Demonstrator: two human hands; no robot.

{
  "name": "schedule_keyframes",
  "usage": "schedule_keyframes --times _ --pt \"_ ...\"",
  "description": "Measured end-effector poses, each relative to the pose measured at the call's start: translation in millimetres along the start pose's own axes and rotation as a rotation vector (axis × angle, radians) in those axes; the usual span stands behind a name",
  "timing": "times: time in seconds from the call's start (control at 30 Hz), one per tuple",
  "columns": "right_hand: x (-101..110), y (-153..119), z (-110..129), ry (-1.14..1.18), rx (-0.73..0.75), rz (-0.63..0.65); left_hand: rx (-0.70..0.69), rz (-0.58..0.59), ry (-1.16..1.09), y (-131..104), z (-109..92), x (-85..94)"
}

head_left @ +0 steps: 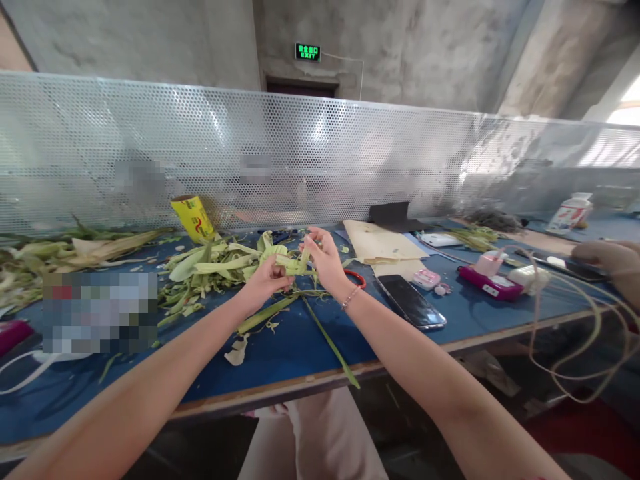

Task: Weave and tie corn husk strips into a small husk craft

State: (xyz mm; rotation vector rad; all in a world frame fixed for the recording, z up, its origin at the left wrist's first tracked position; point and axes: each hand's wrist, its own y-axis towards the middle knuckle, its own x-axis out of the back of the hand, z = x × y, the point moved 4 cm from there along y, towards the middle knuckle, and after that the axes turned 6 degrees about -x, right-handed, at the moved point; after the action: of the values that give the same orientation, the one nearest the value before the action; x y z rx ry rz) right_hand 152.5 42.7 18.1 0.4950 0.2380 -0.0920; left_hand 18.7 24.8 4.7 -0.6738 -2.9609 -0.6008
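Note:
A pale green corn husk strip is stretched and folded between my two hands above the blue table. My left hand is closed on its left part, fingers bent around it. Higher up, my right hand pinches the other end between thumb and fingers; a bracelet is on that wrist. A heap of loose green husks lies just left of my hands. Below them are a wider husk piece, a long thin green strip and a small torn scrap.
A yellow can-like tube stands behind the heap, before a perforated metal screen. To the right lie scissors with a red handle, a phone, brown paper and a purple power strip with cables. Another person's arm rests far right.

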Motion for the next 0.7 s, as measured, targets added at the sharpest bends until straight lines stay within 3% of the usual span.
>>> schedule_keyframes --times 0.13,0.23,0.37,0.53,0.63,0.7 --pt "0 2 -12 0.184 -0.189 -0.026 -0.006 -0.053 -0.056 -1 -3 1.0" --pt "0 0 -18 0.129 -0.311 -0.044 -0.013 -0.117 -0.091 0 -6 3.2" --pt "-9 -6 -20 -0.06 -0.37 0.123 -0.045 -0.123 -0.123 1 -6 5.8" --pt "-12 -6 -14 -0.303 -0.205 0.217 -0.006 -0.056 -0.12 0 -3 4.6" --pt "-12 -8 -4 -0.509 0.013 0.179 0.063 -0.016 -0.13 -3 -4 1.6" --pt "-12 -12 4 -0.604 0.136 0.126 0.073 -0.049 -0.166 -4 -5 1.5"
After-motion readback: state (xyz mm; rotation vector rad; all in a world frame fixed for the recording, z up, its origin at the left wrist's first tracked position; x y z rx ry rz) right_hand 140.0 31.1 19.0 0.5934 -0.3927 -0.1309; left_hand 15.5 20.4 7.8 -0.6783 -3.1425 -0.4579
